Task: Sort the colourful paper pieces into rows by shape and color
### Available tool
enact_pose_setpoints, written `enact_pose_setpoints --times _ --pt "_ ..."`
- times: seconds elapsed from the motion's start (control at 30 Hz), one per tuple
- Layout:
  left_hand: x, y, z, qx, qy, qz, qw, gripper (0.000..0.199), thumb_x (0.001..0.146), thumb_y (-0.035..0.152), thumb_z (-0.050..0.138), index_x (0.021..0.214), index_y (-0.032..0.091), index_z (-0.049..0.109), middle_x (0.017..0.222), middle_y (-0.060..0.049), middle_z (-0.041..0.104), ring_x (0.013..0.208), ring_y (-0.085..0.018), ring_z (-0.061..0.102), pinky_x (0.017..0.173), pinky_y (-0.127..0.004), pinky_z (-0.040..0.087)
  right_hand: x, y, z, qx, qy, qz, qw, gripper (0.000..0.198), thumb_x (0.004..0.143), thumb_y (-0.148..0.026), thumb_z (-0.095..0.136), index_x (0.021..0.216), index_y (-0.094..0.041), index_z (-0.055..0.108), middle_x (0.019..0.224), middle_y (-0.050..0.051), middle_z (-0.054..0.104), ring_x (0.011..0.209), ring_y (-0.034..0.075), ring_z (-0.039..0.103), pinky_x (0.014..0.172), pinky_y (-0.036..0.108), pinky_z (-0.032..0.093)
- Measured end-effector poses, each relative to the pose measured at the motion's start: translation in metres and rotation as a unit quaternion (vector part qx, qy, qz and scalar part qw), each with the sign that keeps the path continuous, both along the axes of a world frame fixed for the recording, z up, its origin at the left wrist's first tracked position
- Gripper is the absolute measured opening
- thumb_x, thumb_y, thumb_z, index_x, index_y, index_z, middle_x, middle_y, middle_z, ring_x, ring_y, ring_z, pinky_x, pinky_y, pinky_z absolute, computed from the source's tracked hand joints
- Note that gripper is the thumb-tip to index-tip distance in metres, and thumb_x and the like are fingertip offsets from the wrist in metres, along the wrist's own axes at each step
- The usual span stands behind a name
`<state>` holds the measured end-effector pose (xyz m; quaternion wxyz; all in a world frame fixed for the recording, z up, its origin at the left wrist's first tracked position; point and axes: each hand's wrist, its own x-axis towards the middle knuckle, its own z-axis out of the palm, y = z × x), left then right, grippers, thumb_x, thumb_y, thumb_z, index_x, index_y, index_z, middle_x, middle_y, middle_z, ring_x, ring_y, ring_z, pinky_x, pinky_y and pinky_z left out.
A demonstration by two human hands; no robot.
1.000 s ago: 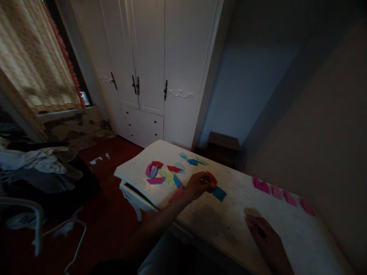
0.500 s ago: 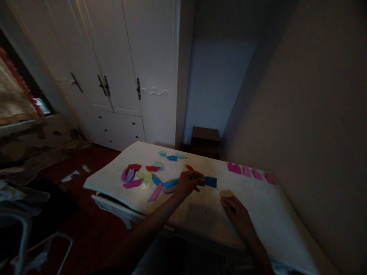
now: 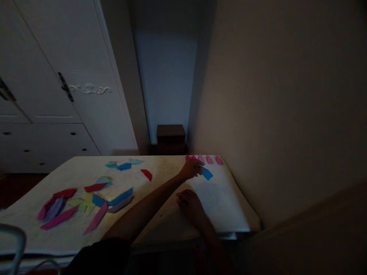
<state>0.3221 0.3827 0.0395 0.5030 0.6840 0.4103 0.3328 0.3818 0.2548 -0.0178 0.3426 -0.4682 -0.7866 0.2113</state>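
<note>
My left hand (image 3: 193, 169) reaches across the table and pinches a blue folded paper piece (image 3: 207, 173) by its left end. The piece is held over the table, just in front of a row of pink folded paper pieces (image 3: 210, 159) along the far right edge. Nearer to me, my right hand (image 3: 190, 206) rests low at the tabletop with its fingers curled. Whatever lies in those fingers, if anything, is too dark to make out. Left of my left arm, a red folded paper piece (image 3: 146, 174) lies alone on the tabletop.
On the left of the white table (image 3: 160, 164) lie several folded papers: blue (image 3: 124, 167), purple (image 3: 122, 203), magenta (image 3: 59, 217) and yellow-green ones (image 3: 89, 202). A white wardrobe (image 3: 94, 110) stands behind, a brown box-like cabinet (image 3: 171, 131) beyond the table. A wall (image 3: 275, 114) borders the right.
The view has turned right. My left hand has carried the blue folded paper piece closer to the pink row. My right hand remains curled near the tabletop.
</note>
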Motion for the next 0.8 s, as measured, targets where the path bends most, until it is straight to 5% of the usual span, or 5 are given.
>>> enact_pose_setpoints --times 0.33,0.47,0.57,0.8 --pt "0.114 0.067 -0.035 0.031 0.133 -0.048 0.990 0.014 0.088 0.023 0.062 0.088 0.010 0.063 0.073 0.000 0.065 0.059 -0.009 0.061 0.059 -0.025 0.053 -0.002 0.006 -0.005 -0.020 -0.043 -0.005 0.999 0.017 0.077 -0.014 0.054 0.086 -0.020 0.067 0.090 0.006 0.070 0.087 0.022 0.062 0.079 0.032 0.046" --pt "0.131 0.078 -0.035 0.093 0.154 -0.074 0.981 0.003 0.083 0.011 0.062 0.083 0.011 0.066 0.082 -0.003 0.068 0.075 -0.014 0.065 0.074 -0.030 0.053 -0.001 0.001 -0.001 -0.028 -0.018 -0.011 0.999 0.017 0.081 -0.020 0.054 0.094 -0.021 0.066 0.101 0.006 0.069 0.098 0.024 0.060 0.086 0.034 0.044" --pt "0.138 0.078 -0.030 0.146 0.159 -0.078 0.973 0.015 0.079 0.004 0.058 0.082 0.013 0.070 0.093 -0.007 0.070 0.089 -0.018 0.065 0.085 -0.030 0.050 0.000 -0.002 0.002 -0.039 -0.019 -0.011 0.999 0.019 0.085 -0.024 0.052 0.099 -0.022 0.064 0.103 0.006 0.069 0.100 0.025 0.060 0.088 0.036 0.043" --pt "0.129 0.050 -0.029 0.214 0.182 -0.086 0.956 0.017 0.081 0.018 0.058 0.093 0.020 0.070 0.111 -0.008 0.065 0.110 -0.025 0.058 0.097 -0.034 0.043 -0.003 -0.003 0.004 -0.050 -0.015 -0.016 0.998 0.019 0.086 -0.026 0.050 0.097 -0.022 0.065 0.106 0.005 0.068 0.102 0.027 0.059 0.089 0.038 0.042"
